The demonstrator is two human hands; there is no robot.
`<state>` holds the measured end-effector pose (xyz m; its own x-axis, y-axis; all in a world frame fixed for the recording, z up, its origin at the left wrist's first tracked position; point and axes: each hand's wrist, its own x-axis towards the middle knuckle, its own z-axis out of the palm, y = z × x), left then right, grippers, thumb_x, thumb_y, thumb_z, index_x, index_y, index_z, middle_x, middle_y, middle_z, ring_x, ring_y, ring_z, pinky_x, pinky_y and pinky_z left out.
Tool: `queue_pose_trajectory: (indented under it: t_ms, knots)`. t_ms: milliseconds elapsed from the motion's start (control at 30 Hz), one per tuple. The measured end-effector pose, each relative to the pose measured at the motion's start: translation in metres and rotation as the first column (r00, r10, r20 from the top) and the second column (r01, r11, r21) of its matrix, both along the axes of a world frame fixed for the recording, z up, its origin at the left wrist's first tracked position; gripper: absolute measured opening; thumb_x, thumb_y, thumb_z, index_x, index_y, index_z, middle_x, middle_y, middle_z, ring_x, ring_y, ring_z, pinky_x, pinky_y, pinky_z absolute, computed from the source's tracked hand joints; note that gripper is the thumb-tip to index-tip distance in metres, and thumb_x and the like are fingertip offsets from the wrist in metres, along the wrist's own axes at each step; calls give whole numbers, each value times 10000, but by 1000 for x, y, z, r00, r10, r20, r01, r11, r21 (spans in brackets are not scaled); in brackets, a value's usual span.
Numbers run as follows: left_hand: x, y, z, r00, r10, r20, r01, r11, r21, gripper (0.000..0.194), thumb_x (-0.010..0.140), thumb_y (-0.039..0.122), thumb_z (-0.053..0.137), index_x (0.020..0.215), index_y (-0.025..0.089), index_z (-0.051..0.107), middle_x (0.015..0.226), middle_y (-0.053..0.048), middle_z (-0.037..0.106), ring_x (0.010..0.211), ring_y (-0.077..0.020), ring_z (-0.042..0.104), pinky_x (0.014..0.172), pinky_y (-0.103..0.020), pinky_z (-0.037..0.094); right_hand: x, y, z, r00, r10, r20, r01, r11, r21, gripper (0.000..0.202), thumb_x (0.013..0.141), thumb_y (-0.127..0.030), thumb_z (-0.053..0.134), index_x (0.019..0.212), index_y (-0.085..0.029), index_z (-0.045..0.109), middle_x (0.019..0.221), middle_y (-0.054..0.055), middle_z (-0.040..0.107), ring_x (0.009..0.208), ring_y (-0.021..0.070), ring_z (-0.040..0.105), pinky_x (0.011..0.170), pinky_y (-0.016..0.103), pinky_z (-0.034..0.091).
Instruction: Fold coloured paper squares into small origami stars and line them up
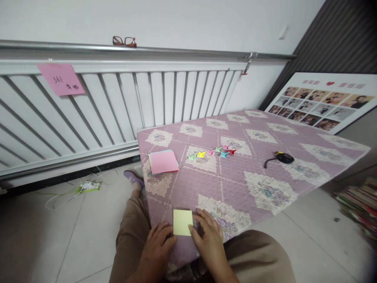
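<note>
A square sheet of yellow paper (182, 223) lies at the near end of the table, between my two hands. My right hand (209, 236) has its thumb on the paper's lower right edge, the fingers curled beside that edge. To the left, my left hand (159, 243) rests with fingers extended on the tablecloth, its thumb and fingertips close to the paper's left edge. Farther up lies a stack of coloured paper (165, 162), pink on top. To its right sit several small folded paper shapes (210, 152) in green, yellow, pink, blue and red.
The table wears a purple floral cloth (206, 184). A black corded object (285, 157) with a yellow part lies on the right. Behind are a white radiator (153, 94) with a pink note (61, 79), glasses (124, 41) and a photo board (321, 102). A power strip (90, 186) lies on the floor.
</note>
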<state>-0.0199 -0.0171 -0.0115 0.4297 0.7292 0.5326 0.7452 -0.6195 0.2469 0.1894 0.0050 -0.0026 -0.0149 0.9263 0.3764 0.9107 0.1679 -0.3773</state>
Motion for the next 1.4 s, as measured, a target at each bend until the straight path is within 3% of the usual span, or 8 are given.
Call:
queue_pose_trajectory:
  t_ms: [233, 400, 633, 733, 900, 1033, 1233, 1400]
  knots:
    - [3, -1, -3, 996, 10, 86, -5, 999, -50, 317, 846, 40, 399, 976, 222, 623, 1079, -40, 643, 1127, -184, 529, 999, -418, 418, -2, 3, -3, 998, -30, -59, 32, 999, 21, 154, 821, -358, 567, 916, -274, 655, 1141, 50, 661, 1128, 294, 560, 903, 509, 420]
    - [3, -1, -5, 996, 19, 86, -14, 998, -62, 334, 833, 31, 397, 986, 228, 618, 1086, -36, 642, 1127, -190, 530, 1000, -432, 417, -5, 3, -5, 995, -63, -70, 69, 994, 79, 268, 819, -362, 557, 1047, -246, 636, 1160, 90, 648, 1102, 291, 571, 893, 482, 424]
    - [4, -1, -4, 998, 21, 66, -16, 997, -73, 319, 809, 25, 441, 984, 225, 618, 1077, -38, 644, 1118, -194, 542, 1003, -432, 419, -9, 0, -5, 995, -56, -78, 53, 998, -35, 74, 771, -328, 589, 778, -266, 627, 1188, 46, 643, 1130, 315, 547, 912, 588, 354]
    - [4, -1, -4, 992, 37, 118, -30, 998, -59, 336, 807, 10, 409, 957, 215, 629, 1068, -41, 646, 1112, -188, 547, 1007, -426, 423, -7, -2, 0, 988, 13, -154, -11, 1000, 13, 144, 808, -305, 550, 681, -239, 565, 1159, 62, 646, 1120, 291, 546, 916, 544, 366]
    - [1, -6, -5, 973, 112, 203, -82, 985, -153, 270, 856, 92, 425, 1020, 197, 613, 1083, -80, 617, 1061, -204, 573, 922, -390, 500, -4, -10, 14, 993, 77, -93, -56, 976, 212, 131, 804, -170, 493, 744, -252, 576, 1129, 53, 638, 1154, 277, 487, 992, 532, 271]
    - [3, -10, -1, 938, 211, 276, -183, 975, -124, 255, 881, 154, 459, 1116, 189, 549, 1094, -99, 587, 1053, -211, 571, 885, -382, 524, -9, -19, 18, 994, 105, 38, -110, 977, 180, 183, 750, -122, 519, 767, -284, 603, 1078, -17, 666, 1107, 265, 502, 1061, 549, 94]
    - [18, 2, 14, 985, 55, 162, -69, 994, 81, 280, 897, 125, 455, 1112, 245, 590, 1177, -78, 583, 1124, -224, 515, 976, -415, 404, -13, -27, 7, 987, 128, 101, -135, 989, 58, 294, 714, -106, 537, 885, -328, 626, 1058, -55, 680, 1069, 259, 518, 1063, 508, 89]
    - [26, 15, 10, 997, -2, 80, 5, 999, -44, 148, 908, 207, 520, 950, 287, 637, 987, 11, 667, 1020, -185, 556, 1016, -386, 288, 0, -33, -4, 966, 177, 186, -179, 984, -7, 381, 772, -242, 599, 1135, -356, 572, 1172, -21, 650, 1096, 267, 529, 1022, 495, 159]
